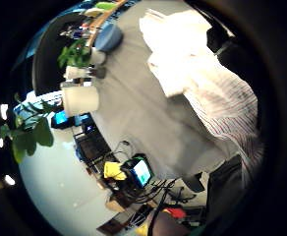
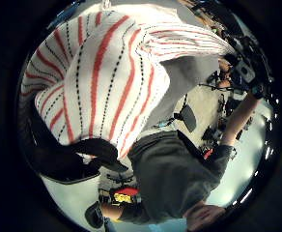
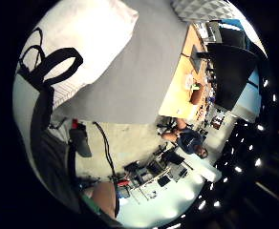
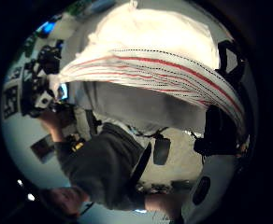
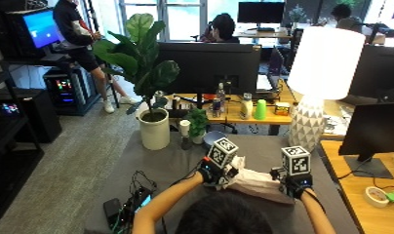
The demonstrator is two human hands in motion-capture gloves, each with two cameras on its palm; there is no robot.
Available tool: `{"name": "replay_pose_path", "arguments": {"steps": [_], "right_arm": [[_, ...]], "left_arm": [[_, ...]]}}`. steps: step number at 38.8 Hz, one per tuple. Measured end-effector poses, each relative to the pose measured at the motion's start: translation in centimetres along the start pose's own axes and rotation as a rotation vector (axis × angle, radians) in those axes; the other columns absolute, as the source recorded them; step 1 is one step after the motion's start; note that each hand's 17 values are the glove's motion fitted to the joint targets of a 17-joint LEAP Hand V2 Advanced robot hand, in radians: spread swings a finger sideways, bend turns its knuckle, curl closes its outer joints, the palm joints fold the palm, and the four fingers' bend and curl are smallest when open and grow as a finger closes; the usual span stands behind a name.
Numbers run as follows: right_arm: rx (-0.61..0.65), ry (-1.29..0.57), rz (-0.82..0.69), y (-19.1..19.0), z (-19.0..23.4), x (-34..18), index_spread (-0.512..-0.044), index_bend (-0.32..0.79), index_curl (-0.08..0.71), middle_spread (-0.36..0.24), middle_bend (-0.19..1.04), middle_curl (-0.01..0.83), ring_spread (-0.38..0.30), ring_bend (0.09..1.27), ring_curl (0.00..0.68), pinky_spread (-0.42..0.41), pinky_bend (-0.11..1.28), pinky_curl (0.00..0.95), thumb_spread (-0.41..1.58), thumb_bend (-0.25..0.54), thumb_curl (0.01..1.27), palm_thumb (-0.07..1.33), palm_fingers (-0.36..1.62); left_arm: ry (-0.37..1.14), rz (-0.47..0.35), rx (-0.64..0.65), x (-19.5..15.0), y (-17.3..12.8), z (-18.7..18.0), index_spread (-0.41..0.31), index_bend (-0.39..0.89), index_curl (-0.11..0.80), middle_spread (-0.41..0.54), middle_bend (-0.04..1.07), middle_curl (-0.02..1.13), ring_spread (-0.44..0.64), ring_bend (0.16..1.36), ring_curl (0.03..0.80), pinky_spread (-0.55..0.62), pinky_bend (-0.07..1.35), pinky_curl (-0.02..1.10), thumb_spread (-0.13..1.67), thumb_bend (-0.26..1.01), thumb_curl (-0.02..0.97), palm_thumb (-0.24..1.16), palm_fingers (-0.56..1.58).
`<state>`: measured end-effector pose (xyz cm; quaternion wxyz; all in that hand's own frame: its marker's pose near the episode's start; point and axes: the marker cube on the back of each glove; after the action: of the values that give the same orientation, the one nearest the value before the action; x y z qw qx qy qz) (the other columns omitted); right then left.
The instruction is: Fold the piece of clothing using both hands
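We have the piece of clothing [image 5: 255, 183], a white garment with red and dark stripes, partly lying on the grey surface [image 5: 177, 161] in front of us and partly lifted off it. Our left hand [image 5: 213, 174] holds the near left edge and our right hand [image 5: 296, 185] the near right edge, so the cloth hangs stretched between them; we judge that holding it at two points like this keeps the edge straight and lets us lay it over evenly.

In the left thumb side palm view the striped cloth [image 2: 107, 82] drapes right across the palm, with dark fingers [image 2: 90, 150] curled under its hem, which reads as a pinch on the cloth. In the right thumb side palm view a taut striped band [image 4: 160, 74] runs across to fingers [image 4: 218, 135] closed at its end, again gripping the fabric.

The rest of the garment [image 1: 183, 54] lies bunched on the surface further out, which is where the lifted edge would be carried to make the fold.

A potted plant [image 5: 151, 78] and a white lamp [image 5: 317, 73] stand at the far side, well apart from the cloth.
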<state>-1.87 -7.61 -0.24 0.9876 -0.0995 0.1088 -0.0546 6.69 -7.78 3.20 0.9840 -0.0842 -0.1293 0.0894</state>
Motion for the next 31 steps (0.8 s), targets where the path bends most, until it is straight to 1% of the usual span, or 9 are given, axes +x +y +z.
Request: {"name": "replay_pose_path", "arguments": {"steps": [5, 10, 15, 18, 19, 20, 23, 28, 31], "right_arm": [[0.061, 0.008, 0.116, -4.2, -4.2, 2.6, -0.232, 0.16, 0.359, -0.160, 0.41, 0.471, -0.195, 0.67, 0.453, -0.269, 0.60, 0.432, 0.88, 0.076, 0.41, 1.01, 1.25], [0.113, 0.028, 0.221, -9.3, -4.9, 4.4, -0.232, 0.17, 0.373, -0.162, 0.41, 0.481, -0.198, 0.67, 0.457, -0.264, 0.58, 0.435, 0.84, 0.045, 0.45, 1.02, 1.24], [0.175, 0.047, 0.358, -13.4, -2.8, 4.9, -0.229, 0.16, 0.386, -0.156, 0.40, 0.486, -0.200, 0.66, 0.461, -0.266, 0.57, 0.439, 0.82, 0.024, 0.48, 1.03, 1.23], [0.253, 0.030, 0.397, -12.3, -2.5, 3.6, -0.229, 0.16, 0.389, -0.156, 0.40, 0.490, -0.200, 0.66, 0.464, -0.267, 0.57, 0.440, 0.82, 0.011, 0.50, 1.04, 1.23], [0.300, 0.028, 0.402, -12.0, -2.5, 3.4, -0.230, 0.16, 0.390, -0.156, 0.40, 0.491, -0.200, 0.66, 0.464, -0.267, 0.57, 0.441, 0.82, 0.009, 0.50, 1.04, 1.23], [0.344, 0.025, 0.404, -12.0, -2.4, 3.3, -0.226, 0.15, 0.390, -0.152, 0.40, 0.492, -0.199, 0.65, 0.461, -0.266, 0.56, 0.438, 0.83, 0.011, 0.51, 1.05, 1.20], [0.402, 0.014, 0.417, -11.8, -1.9, 3.6, -0.234, 0.10, 0.372, -0.145, 0.37, 0.485, -0.200, 0.64, 0.461, -0.262, 0.57, 0.441, 0.90, 0.025, 0.52, 1.08, 1.13], [0.431, 0.032, 0.450, -13.4, -1.2, 6.2, -0.240, 0.08, 0.342, -0.139, 0.34, 0.479, -0.196, 0.63, 0.458, -0.257, 0.58, 0.440, 0.98, 0.021, 0.51, 1.09, 1.12], [0.374, 0.018, 0.469, -13.8, -0.4, 7.4, -0.241, 0.08, 0.328, -0.136, 0.33, 0.476, -0.195, 0.62, 0.454, -0.250, 0.57, 0.438, 1.01, 0.013, 0.51, 1.08, 1.11]], "left_arm": [[-0.099, -0.151, 0.077, -3.1, -5.2, -4.8, -0.250, 0.82, 0.600, -0.165, 0.26, 0.36, 0.01, 0.24, 0.258, -0.01, 0.17, 0.31, 1.44, 0.21, 0.391, 0.48, 0.75], [-0.173, -0.296, 0.184, -3.9, -7.7, -8.0, -0.256, 0.81, 0.615, -0.171, 0.20, 0.37, 0.00, 0.23, 0.273, -0.02, 0.19, 0.32, 1.44, 0.20, 0.419, 0.48, 0.73], [-0.179, -0.443, 0.252, -4.7, -13.1, -5.4, -0.257, 0.76, 0.614, -0.174, 0.16, 0.37, -0.02, 0.25, 0.286, -0.03, 0.19, 0.33, 1.45, 0.18, 0.428, 0.45, 0.72], [-0.190, -0.498, 0.307, -5.1, -14.8, -3.4, -0.256, 0.73, 0.609, -0.163, 0.11, 0.35, -0.03, 0.27, 0.300, -0.03, 0.21, 0.34, 1.46, 0.17, 0.423, 0.42, 0.69], [-0.192, -0.509, 0.323, -5.1, -15.0, -2.8, -0.256, 0.72, 0.604, -0.156, 0.10, 0.34, -0.03, 0.28, 0.306, -0.03, 0.22, 0.34, 1.46, 0.16, 0.421, 0.42, 0.68], [-0.185, -0.512, 0.336, -5.0, -15.1, -2.4, -0.231, 0.54, 0.545, -0.120, 0.05, 0.32, -0.04, 0.35, 0.328, -0.03, 0.29, 0.36, 1.47, 0.16, 0.408, 0.40, 0.58], [-0.113, -0.463, 0.372, -3.8, -14.7, -1.8, -0.193, 0.38, 0.506, -0.061, 0.04, 0.30, -0.03, 0.44, 0.358, -0.02, 0.36, 0.39, 1.49, 0.13, 0.373, 0.34, 0.47], [-0.128, -0.446, 0.398, -3.9, -12.7, -2.9, -0.158, 0.32, 0.479, -0.004, 0.06, 0.26, -0.02, 0.49, 0.367, 0.00, 0.38, 0.39, 1.52, 0.10, 0.321, 0.27, 0.43], [-0.078, -0.424, 0.366, -3.5, -11.4, -2.9, -0.152, 0.31, 0.474, 0.005, 0.08, 0.24, -0.02, 0.50, 0.368, 0.00, 0.39, 0.39, 1.53, 0.09, 0.297, 0.24, 0.45]]}}
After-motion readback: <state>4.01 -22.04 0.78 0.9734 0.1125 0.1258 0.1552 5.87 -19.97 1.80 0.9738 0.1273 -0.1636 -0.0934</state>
